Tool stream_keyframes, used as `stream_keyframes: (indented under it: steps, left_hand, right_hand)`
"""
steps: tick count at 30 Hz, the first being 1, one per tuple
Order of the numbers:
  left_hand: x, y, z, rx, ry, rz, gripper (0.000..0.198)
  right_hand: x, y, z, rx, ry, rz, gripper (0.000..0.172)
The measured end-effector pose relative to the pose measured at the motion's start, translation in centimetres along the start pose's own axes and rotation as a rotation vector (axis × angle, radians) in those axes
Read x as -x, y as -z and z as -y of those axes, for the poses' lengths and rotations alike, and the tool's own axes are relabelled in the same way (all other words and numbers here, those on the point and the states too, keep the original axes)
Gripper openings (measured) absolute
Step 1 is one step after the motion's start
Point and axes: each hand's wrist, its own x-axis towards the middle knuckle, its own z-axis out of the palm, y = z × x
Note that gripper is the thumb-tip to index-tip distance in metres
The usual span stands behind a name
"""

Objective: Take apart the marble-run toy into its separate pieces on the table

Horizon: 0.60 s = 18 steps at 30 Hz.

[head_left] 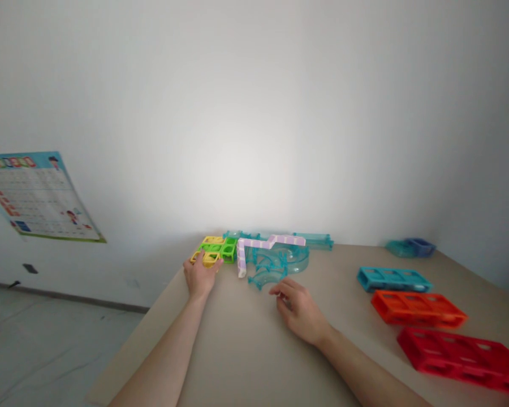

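Note:
A toy track set lies at the table's far edge: yellow cube frames (210, 257), green cube frames (225, 249), a purple-and-white zigzag track (268, 243) and clear teal curved pieces (275, 265). My left hand (199, 277) rests against the yellow cube frame, fingers curled on it. My right hand (299, 310) lies on the table just in front of the teal curved pieces, fingers loosely bent, holding nothing that I can see.
On the right of the beige table (246, 350) lie a teal frame (392, 278), an orange frame (418, 308) and a red frame (462, 353). Small teal and blue pieces (409, 247) sit at the far right. A poster (34, 195) hangs on the wall at left.

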Motion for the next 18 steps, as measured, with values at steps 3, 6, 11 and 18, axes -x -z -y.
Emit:
stream_keyframes:
  steps: [3,6,11,18]
  left_hand:
    - [-0.13,-0.1,0.25,0.006,-0.002,0.005,0.07]
    - [-0.18,-0.2,0.34,0.004,-0.004,0.012,0.069]
    - [-0.09,-0.08,0.17,0.022,0.028,0.025,0.067]
    - [-0.63,0.04,0.41,0.062,0.049,0.03,0.047]
  right_hand:
    - [-0.06,0.15,-0.12,-0.006,-0.003,-0.011,0.027]
    - [-0.13,0.18,-0.34,-0.013,-0.008,-0.018,0.027]
    - [-0.14,0.09,-0.41,-0.03,-0.015,-0.011,0.027]
    - [-0.23,0.12,-0.04,-0.037,-0.044,0.017,0.026]
